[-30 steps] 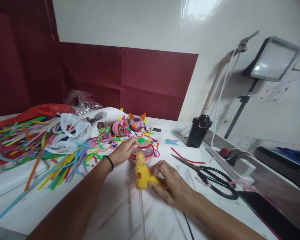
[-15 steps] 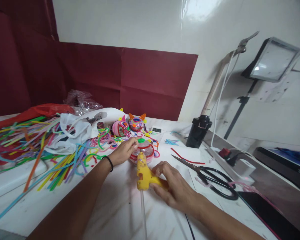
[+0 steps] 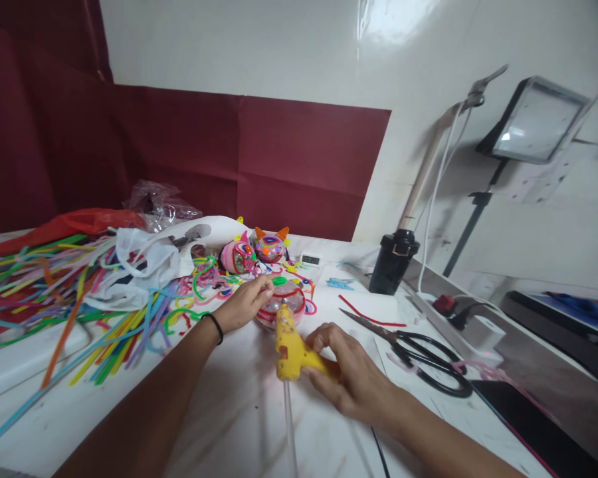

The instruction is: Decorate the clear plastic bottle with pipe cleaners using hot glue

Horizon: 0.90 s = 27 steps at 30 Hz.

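Observation:
My right hand (image 3: 349, 368) is wrapped round the handle of a yellow hot glue gun (image 3: 292, 348), whose nozzle points away from me. A clear glue stick (image 3: 290, 425) sticks out of its rear end. The nozzle is right at a rounded, see-through ornament (image 3: 290, 300) with red and pink trim and a green top; whether they touch I cannot tell. My left hand (image 3: 244, 302) grips the ornament's left side, its fingers closed near the green top. Behind stand two decorated animal-face balls, one pink (image 3: 238, 255) and one with orange ears (image 3: 272, 245).
Loose pipe cleaners (image 3: 124, 338) and a white bag (image 3: 147, 259) cover the left side. Open scissors (image 3: 403, 348) and a red strip (image 3: 371, 315) lie to the right. Beyond are a black bottle (image 3: 393, 262), a power strip (image 3: 471, 332), a phone (image 3: 533, 418) and a lamp (image 3: 538, 119).
The glue gun's nozzle and body have shifted slightly right across the ornament's near side. My left hand keeps its hold on the ornament. The whole view has turned slightly.

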Tool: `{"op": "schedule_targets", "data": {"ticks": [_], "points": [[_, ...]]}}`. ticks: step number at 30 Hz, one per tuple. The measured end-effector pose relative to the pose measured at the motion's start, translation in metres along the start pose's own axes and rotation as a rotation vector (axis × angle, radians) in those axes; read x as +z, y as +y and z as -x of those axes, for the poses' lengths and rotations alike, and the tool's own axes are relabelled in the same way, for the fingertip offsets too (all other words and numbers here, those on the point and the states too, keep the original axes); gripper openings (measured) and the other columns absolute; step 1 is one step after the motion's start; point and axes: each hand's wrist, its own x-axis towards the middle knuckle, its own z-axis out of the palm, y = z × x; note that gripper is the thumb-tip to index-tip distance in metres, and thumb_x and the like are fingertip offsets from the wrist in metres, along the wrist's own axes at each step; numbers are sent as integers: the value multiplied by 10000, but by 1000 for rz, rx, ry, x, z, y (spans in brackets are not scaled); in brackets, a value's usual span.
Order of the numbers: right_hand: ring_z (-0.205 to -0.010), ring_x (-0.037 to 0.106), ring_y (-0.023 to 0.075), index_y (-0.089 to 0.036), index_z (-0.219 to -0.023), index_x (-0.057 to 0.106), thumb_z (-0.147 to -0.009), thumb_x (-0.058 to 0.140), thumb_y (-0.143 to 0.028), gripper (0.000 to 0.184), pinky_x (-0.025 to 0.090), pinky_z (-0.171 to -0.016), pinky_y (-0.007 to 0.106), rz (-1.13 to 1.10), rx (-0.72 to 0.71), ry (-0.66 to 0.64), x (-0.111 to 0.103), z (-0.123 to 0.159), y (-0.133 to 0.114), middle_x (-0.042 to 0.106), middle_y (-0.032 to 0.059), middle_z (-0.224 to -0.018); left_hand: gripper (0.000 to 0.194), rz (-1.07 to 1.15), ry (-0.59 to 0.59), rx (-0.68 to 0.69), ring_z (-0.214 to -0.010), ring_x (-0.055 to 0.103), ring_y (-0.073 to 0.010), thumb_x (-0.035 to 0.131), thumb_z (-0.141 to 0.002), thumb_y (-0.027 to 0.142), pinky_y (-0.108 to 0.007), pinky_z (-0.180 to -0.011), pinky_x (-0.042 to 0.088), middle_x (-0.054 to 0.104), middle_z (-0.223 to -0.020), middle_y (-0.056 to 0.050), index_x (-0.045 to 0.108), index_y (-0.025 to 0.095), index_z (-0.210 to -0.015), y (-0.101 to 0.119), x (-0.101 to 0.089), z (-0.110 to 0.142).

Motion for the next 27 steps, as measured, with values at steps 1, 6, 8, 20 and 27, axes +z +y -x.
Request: {"op": "schedule_targets", "data": {"ticks": [1, 6, 8, 20, 27], "points": [[-852, 583, 203, -245, -1009, 397, -892, 551, -207, 197, 505, -735, 337, -10, 6, -3, -1, 0, 1, 600, 52, -949, 143, -4, 6, -4, -848, 603, -213, 398, -913, 300, -322, -798, 465, 618, -838, -29, 435, 227, -797, 0, 0, 0], [-917, 578, 215, -245, -1023, 415, -877, 577, -221, 219, 513, -793, 372, -71, 59, -43, -7, 3, 7, 595, 63, -1006, 134, -20, 29, -26, -738, 557, -188, 413, -901, 319, -294, -700, 443, 563, -771, 2, 464, 221, -824, -1, 1, 0], [-944, 573, 212, -248, -1014, 425, -874, 588, -234, 215, 522, -745, 332, -134, 125, -76, -13, 3, 9, 587, 67, -1039, 139, -20, 34, -37, -721, 550, -184, 408, -899, 325, -290, -683, 439, 560, -772, 3, 462, 221, -824, -2, 1, 0], [-879, 570, 216, -195, -944, 555, -680, 744, -181, 326, 480, -766, 332, -298, 117, -404, -29, 10, 13, 631, 76, -956, 122, -4, 16, -120, -1041, 606, -264, 397, -911, 341, -351, -871, 457, 625, -917, -50, 450, 235, -883, 9, 1, 1], [-973, 617, 234, -207, -956, 611, -751, 691, -192, 221, 460, -906, 389, -367, 37, -357, -35, -13, 34, 671, 91, -1034, 138, -40, 44, -180, -968, 632, -263, 415, -907, 334, -362, -850, 476, 647, -917, -47, 493, 223, -933, 15, 3, 1]]}}
